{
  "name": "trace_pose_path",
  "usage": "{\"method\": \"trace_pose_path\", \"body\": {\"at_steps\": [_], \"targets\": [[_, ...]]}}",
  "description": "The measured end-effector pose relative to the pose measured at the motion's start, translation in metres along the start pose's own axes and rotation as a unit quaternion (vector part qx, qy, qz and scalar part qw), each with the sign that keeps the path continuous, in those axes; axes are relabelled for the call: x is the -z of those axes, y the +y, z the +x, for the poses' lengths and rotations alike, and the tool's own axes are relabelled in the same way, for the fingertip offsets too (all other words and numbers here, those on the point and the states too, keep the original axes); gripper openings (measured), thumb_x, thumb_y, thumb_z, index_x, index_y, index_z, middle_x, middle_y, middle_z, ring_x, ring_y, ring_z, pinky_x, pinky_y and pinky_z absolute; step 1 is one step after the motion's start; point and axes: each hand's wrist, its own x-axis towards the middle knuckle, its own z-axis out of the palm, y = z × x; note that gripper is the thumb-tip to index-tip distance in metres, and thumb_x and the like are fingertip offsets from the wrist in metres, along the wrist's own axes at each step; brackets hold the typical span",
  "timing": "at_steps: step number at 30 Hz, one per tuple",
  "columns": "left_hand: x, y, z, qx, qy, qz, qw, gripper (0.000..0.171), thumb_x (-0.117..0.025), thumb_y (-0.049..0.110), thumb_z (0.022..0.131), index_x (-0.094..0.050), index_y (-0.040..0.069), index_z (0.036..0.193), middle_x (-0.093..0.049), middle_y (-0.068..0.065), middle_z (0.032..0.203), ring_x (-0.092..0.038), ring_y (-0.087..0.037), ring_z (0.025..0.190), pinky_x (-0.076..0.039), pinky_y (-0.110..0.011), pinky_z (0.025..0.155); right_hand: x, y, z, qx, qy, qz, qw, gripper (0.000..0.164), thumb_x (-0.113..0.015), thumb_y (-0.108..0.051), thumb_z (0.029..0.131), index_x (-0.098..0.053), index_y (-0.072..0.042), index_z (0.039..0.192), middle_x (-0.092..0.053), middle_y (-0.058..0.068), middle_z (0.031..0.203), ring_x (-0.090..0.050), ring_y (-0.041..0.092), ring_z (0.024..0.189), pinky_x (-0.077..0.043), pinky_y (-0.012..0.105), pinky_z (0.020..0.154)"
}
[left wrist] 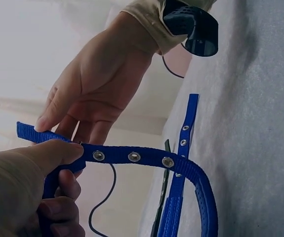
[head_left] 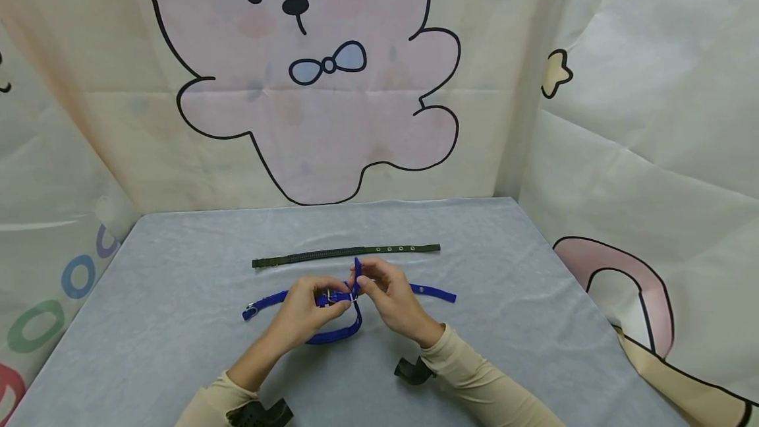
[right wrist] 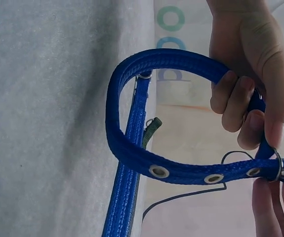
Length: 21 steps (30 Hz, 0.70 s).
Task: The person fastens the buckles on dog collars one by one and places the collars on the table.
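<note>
A blue collar with metal eyelets is bent into a loop between the two hands. My left hand grips its buckle end; in the right wrist view those fingers curl round the strap beside a metal ring. My right hand pinches the tail of the collar, which passes through the ring. The tail's tip sticks out past the fingers in the left wrist view. Behind the hands a second blue collar lies stretched across the table, its middle partly hidden by them.
Farther back a green collar with eyelets lies straight on the grey cloth-covered table. Printed curtains enclose the table at the back and both sides. Dark camera mounts hang below both wrists.
</note>
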Motion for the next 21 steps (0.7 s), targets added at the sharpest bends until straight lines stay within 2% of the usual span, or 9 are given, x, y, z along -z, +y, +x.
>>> {"method": "trace_pose_path", "body": {"at_steps": [3,6,8,11,14,17,21], "targets": [[0.0018,-0.0019,0.0008,0.005,0.0,-0.014,0.9999,0.015,-0.079,0.016,0.089,-0.077,0.009,0.102,-0.076,-0.004,0.093,-0.056,-0.005,0.072,-0.046,-0.021,0.06,0.0,0.0003,0.0009,-0.003,0.007,0.014,1.0,0.024,-0.046,-0.006,0.107,-0.056,0.002,0.127,-0.062,0.029,0.108,-0.065,0.011,0.098,-0.059,0.03,0.084],[0.0038,-0.0034,0.0014,0.014,0.007,-0.034,0.9993,0.017,-0.078,0.018,0.09,-0.076,0.01,0.105,-0.067,-0.003,0.079,-0.048,-0.006,0.063,-0.038,-0.021,0.054,0.0011,0.0002,0.0015,-0.002,0.025,0.012,1.0,0.025,-0.045,-0.006,0.108,-0.055,0.002,0.129,-0.062,0.029,0.106,-0.066,0.013,0.097,-0.059,0.03,0.084],[0.0047,-0.0039,0.0015,0.021,0.015,-0.044,0.9987,0.02,-0.078,0.018,0.09,-0.075,0.009,0.108,-0.064,-0.004,0.076,-0.047,-0.008,0.062,-0.036,-0.021,0.054,0.002,0.0005,0.0017,-0.001,0.035,0.008,0.999,0.025,-0.044,-0.006,0.108,-0.055,0.001,0.13,-0.062,0.027,0.105,-0.066,0.014,0.096,-0.06,0.031,0.083],[0.0063,-0.0035,0.0013,0.027,0.022,-0.059,0.9976,0.025,-0.078,0.02,0.09,-0.074,0.008,0.112,-0.071,-0.007,0.082,-0.057,-0.013,0.071,-0.043,-0.022,0.061,0.0032,0.0009,0.0023,0.003,0.042,0.004,0.999,0.027,-0.043,-0.006,0.108,-0.054,0.001,0.132,-0.062,0.027,0.104,-0.067,0.018,0.095,-0.06,0.032,0.082],[0.008,-0.0026,0.0011,0.032,0.031,-0.068,0.9967,0.027,-0.077,0.021,0.091,-0.074,0.009,0.115,-0.076,-0.008,0.096,-0.067,-0.017,0.088,-0.051,-0.026,0.075,0.004,0.0013,0.0028,0.006,0.043,0.003,0.999,0.029,-0.043,-0.006,0.108,-0.054,0.001,0.135,-0.06,0.03,0.105,-0.066,0.024,0.096,-0.06,0.035,0.083],[0.0089,-0.002,0.0011,0.035,0.034,-0.072,0.9962,0.028,-0.076,0.02,0.092,-0.074,0.009,0.117,-0.077,-0.008,0.104,-0.07,-0.02,0.098,-0.053,-0.032,0.086,0.0046,0.0015,0.003,0.008,0.044,0.003,0.999,0.031,-0.043,-0.005,0.108,-0.053,0.001,0.137,-0.058,0.034,0.106,-0.066,0.031,0.097,-0.06,0.035,0.083],[0.0088,-0.0033,0.0017,0.04,0.04,-0.075,0.9955,0.028,-0.076,0.02,0.092,-0.073,0.009,0.117,-0.077,-0.009,0.107,-0.07,-0.019,0.1,-0.054,-0.033,0.088,0.0052,0.0012,0.003,0.009,0.045,0.002,0.999,0.033,-0.045,-0.004,0.107,-0.052,0.001,0.139,-0.058,0.035,0.107,-0.066,0.035,0.097,-0.06,0.037,0.084]]}}
